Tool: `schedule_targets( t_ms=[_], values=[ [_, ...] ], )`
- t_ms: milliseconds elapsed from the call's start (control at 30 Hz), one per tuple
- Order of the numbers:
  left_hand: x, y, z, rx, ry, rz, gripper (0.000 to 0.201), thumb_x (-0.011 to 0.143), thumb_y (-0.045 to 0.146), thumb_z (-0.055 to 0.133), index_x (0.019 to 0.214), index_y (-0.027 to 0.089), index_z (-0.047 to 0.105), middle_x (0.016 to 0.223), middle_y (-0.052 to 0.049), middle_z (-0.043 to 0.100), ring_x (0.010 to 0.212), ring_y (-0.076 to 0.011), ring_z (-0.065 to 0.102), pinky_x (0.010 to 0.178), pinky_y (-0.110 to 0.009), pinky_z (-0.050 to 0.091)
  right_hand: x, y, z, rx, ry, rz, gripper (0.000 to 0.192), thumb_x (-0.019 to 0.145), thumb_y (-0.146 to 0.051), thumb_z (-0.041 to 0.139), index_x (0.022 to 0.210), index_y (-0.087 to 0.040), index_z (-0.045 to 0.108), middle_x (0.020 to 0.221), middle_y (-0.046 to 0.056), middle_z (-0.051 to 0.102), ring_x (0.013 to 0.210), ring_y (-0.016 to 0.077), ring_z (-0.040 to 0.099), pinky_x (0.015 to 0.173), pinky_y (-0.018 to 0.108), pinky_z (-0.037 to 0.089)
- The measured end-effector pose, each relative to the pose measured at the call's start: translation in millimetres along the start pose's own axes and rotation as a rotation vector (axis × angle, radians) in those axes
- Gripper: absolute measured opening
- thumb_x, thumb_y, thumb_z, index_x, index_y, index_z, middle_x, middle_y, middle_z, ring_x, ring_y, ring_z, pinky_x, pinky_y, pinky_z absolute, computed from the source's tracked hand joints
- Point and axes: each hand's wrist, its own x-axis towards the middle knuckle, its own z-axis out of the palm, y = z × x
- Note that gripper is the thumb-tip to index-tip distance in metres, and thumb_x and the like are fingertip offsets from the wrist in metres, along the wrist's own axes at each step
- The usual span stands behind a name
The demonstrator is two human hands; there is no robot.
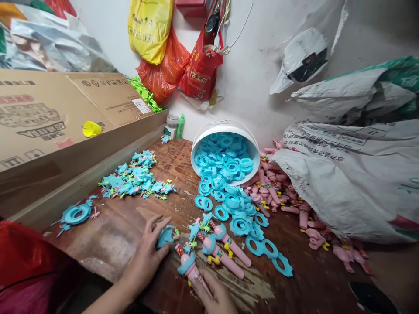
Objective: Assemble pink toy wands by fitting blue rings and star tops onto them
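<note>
My left hand [147,255] lies on the wooden table [124,235], its fingertips on a small blue plastic piece [165,237]. My right hand [214,296] grips the pink handle of a toy [190,267] with a blue top, held near the table's front edge. Two more pink toys with blue heads [225,248] lie just right of it. Blue rings [235,209] spill from a tipped white bucket [225,131] toward the hands. A heap of small blue and green star-like parts [137,179] sits to the left.
Pink handles [281,196] are piled against large white sacks [353,174] at the right. A cardboard box [49,122] with a yellow cap [91,129] borders the left. Plastic bags [176,56] hang on the wall. A lone blue ring [76,214] lies near the box.
</note>
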Motion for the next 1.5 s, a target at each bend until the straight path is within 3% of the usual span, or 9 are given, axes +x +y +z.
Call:
schedule_targets(
  t_ms=[67,233,367,600,733,967,1100,1300,1500],
  values=[
    [-5,13,8.2,-0.11,-0.086,-0.078,0.056,0.083,0.018,0.064,0.138,0.03,0.059,0.141,-0.009,0.058,0.13,-0.0283,0.055,0.109,-0.047,0.047,-7,-6,-13,-0.112,0.0,-0.01,0.062,0.082,-0.074,0.06,0.114,-0.023,0.078,0.119,0.011,0.077,0.116,0.0307,0.068,0.104,0.037,0.05],
    [-9,26,19.7,-0.16,-0.261,-0.085,0.055,0.079,0.011,0.064,0.131,0.031,0.065,0.124,-0.005,0.07,0.116,-0.0274,0.061,0.103,-0.046,0.049,-25,-18,-43,-0.326,0.122,0.038,0.039,0.086,-0.054,0.063,0.107,-0.025,0.079,0.109,0.007,0.08,0.105,0.0299,0.073,0.093,0.034,0.055],
    [-7,27,20.9,-0.12,-0.278,-0.01,0.049,0.084,0.013,0.062,0.13,0.03,0.066,0.119,-0.006,0.067,0.113,-0.0262,0.058,0.099,-0.041,0.049,-32,-17,-42,-0.362,0.011,0.019,0.032,0.085,-0.046,0.067,0.108,-0.027,0.078,0.111,0.005,0.08,0.104,0.0269,0.074,0.094,0.031,0.055],
    [2,29,17.6,-0.043,-0.42,0.062,0.048,0.083,0.006,0.06,0.126,0.027,0.069,0.113,-0.005,0.069,0.104,-0.0262,0.053,0.093,-0.04,0.046,-26,-16,-35,-0.291,0.065,-0.03,0.033,0.088,-0.044,0.066,0.113,-0.026,0.077,0.115,0.006,0.079,0.11,0.0256,0.072,0.098,0.029,0.056],
    [4,27,17.4,-0.035,-0.449,0.071,0.053,0.08,0.005,0.058,0.127,0.026,0.067,0.114,-0.004,0.07,0.103,-0.0259,0.053,0.093,-0.04,0.045,-16,-19,-41,-0.377,-0.049,-0.023,0.036,0.089,-0.044,0.067,0.119,-0.025,0.076,0.121,0.008,0.077,0.114,0.0281,0.071,0.103,0.035,0.054],
    [4,29,15.5,-0.031,-0.447,0.059,0.05,0.081,0.007,0.058,0.127,0.026,0.065,0.11,-0.004,0.07,0.102,-0.0259,0.055,0.089,-0.038,0.047,-13,-27,-36,-0.202,0.023,0.053,0.035,0.084,-0.048,0.072,0.112,-0.028,0.08,0.115,0.006,0.079,0.112,0.0289,0.071,0.099,0.035,0.057],
    [5,31,13.8,-0.07,-0.472,0.061,0.049,0.085,0.008,0.056,0.129,0.027,0.062,0.11,-0.004,0.067,0.103,-0.0225,0.061,0.091,-0.033,0.05,-4,-39,-41,-0.193,-0.053,0.129,0.032,0.083,-0.046,0.072,0.108,-0.027,0.081,0.115,0.005,0.079,0.115,0.031,0.069,0.096,0.034,0.057],
    [7,33,11.1,-0.144,-0.54,0.018,0.056,0.085,0.007,0.053,0.135,0.033,0.056,0.12,-0.002,0.064,0.108,-0.0205,0.065,0.092,-0.029,0.052,9,-61,-63,-0.636,-0.235,-0.037,0.037,0.092,-0.048,0.064,0.124,-0.033,0.074,0.124,0.004,0.076,0.115,0.0296,0.07,0.092,0.034,0.059],
    [8,28,12.4,-0.191,-0.544,-0.047,0.056,0.084,0.009,0.057,0.135,0.033,0.057,0.117,-0.002,0.064,0.105,-0.0214,0.067,0.09,-0.029,0.053,-6,-39,-67,-0.666,-0.124,-0.128,0.039,0.092,-0.053,0.065,0.126,-0.034,0.073,0.128,0.002,0.074,0.124,0.0297,0.066,0.099,0.032,0.056]
  ],
)
